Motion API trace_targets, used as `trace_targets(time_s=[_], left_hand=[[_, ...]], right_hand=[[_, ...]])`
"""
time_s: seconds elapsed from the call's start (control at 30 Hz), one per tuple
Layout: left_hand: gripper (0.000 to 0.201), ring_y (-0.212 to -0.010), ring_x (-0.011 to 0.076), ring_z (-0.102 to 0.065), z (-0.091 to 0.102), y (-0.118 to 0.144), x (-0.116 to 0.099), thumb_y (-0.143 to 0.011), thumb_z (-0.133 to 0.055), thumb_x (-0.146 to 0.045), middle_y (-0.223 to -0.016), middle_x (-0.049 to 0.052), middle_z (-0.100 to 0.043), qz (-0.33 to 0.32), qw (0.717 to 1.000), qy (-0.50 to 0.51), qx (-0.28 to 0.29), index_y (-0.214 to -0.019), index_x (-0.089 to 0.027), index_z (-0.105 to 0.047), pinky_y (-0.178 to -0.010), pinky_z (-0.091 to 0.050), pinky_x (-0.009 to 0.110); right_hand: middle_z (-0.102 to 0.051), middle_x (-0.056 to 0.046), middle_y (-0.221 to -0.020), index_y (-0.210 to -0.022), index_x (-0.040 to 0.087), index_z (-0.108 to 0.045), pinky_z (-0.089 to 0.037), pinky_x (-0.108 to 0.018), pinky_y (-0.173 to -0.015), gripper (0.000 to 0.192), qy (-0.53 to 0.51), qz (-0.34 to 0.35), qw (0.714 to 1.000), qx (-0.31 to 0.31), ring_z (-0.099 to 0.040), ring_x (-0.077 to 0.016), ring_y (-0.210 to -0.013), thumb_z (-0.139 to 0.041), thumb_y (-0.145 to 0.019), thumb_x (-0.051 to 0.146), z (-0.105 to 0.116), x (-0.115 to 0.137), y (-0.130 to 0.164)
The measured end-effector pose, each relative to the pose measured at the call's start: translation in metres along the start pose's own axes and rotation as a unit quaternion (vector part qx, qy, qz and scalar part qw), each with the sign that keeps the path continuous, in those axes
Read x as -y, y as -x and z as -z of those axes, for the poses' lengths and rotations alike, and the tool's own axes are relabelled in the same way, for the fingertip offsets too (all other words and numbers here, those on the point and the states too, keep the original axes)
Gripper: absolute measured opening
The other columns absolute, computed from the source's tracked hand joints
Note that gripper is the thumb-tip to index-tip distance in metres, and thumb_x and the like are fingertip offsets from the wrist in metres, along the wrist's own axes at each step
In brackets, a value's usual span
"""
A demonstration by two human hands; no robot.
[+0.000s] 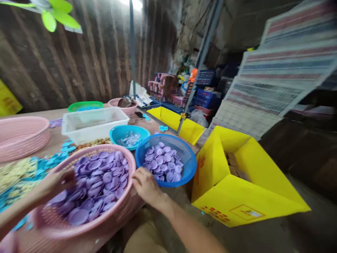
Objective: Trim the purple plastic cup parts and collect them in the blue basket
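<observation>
A large pink basket (pixel 131 160) is heaped with shallow purple plastic cups (pixel 96 179). My left hand (pixel 67 179) is over its left side, against the cups, smeared by motion; its fingertips are not clear. To the right, a blue mesh basket (pixel 191 168) holds a smaller heap of the same purple cups (pixel 163 161). Between the two baskets is my right hand (pixel 146 184), close to both rims. Its fingers are curled, and whatever they may hold is hidden.
Behind stand a turquoise bowl (pixel 114 135) of clear pieces and a white bin (pixel 79 131). Cream and blue pieces lie at left beside another pink basket (pixel 39 126). A yellow box (pixel 237 203) stands at right, near a metal pole (pixel 196 77).
</observation>
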State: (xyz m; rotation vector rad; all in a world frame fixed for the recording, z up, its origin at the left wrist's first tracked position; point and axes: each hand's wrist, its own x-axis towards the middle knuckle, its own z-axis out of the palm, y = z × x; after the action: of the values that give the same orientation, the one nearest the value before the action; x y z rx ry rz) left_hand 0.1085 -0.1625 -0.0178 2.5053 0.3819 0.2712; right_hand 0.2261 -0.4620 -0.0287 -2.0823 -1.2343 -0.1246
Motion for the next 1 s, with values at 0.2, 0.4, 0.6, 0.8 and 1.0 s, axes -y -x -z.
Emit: trace_targets(time_s=[0.2,0.4,0.6,0.8,1.0], left_hand=[[0.009,-0.046,0.0070,-0.036,0.008,0.007,-0.023,-0.055,-0.048,-0.019,-0.046,-0.007,-0.038,0.147,0.983,0.097,0.048,-0.057,-0.017,-0.040,-0.046,-0.028,0.017],[0.021,-0.037,0.0073,-0.036,-0.001,0.004,-0.026,-0.062,-0.038,-0.014,-0.043,-0.006,-0.041,0.232,0.955,0.177,0.050,-0.074,-0.014,-0.056,-0.041,-0.028,0.018],[0.023,-0.052,0.0111,-0.049,-0.008,-0.008,-0.031,-0.070,-0.043,-0.018,-0.056,0.000,-0.056,0.151,0.987,0.009,0.044,-0.071,-0.014,-0.065,-0.050,-0.034,0.020],[0.030,-0.080,0.0231,-0.059,-0.020,-0.003,-0.034,-0.069,-0.057,-0.026,-0.081,0.006,-0.065,0.054,0.969,-0.209,0.118,-0.099,-0.024,-0.062,-0.064,-0.039,0.026],[0.032,-0.082,0.0243,-0.058,-0.020,-0.003,-0.033,-0.071,-0.054,-0.025,-0.082,0.007,-0.063,0.065,0.959,-0.245,0.125,-0.103,-0.023,-0.056,-0.067,-0.040,0.028]], right_hand=[[-0.057,-0.005,-0.089,-0.087,0.015,-0.059,-0.040,-0.027,-0.077,0.016,0.009,-0.021,0.996,0.085,-0.053,-0.0147,-0.084,-0.046,-0.080,0.011,0.002,-0.014,-0.041],[-0.056,-0.009,-0.102,-0.101,0.016,-0.056,-0.041,-0.029,-0.079,0.023,0.114,0.035,0.962,0.246,-0.055,-0.0189,-0.093,-0.051,-0.079,0.017,-0.033,-0.004,-0.087],[-0.055,-0.019,-0.108,-0.107,0.009,-0.053,-0.043,-0.034,-0.074,0.031,0.180,0.075,0.922,0.334,-0.057,-0.0276,-0.093,-0.049,-0.077,0.008,-0.077,0.025,-0.100],[-0.063,-0.017,-0.093,-0.095,0.011,-0.058,-0.043,-0.032,-0.070,0.033,0.164,0.045,0.931,0.322,-0.060,-0.0254,-0.086,-0.034,-0.076,-0.002,-0.087,0.016,-0.104],[-0.064,-0.007,-0.090,-0.094,0.017,-0.056,-0.040,-0.025,-0.067,0.029,0.096,0.030,0.954,0.283,-0.060,-0.0186,-0.085,-0.038,-0.074,0.006,-0.062,0.007,-0.109]])
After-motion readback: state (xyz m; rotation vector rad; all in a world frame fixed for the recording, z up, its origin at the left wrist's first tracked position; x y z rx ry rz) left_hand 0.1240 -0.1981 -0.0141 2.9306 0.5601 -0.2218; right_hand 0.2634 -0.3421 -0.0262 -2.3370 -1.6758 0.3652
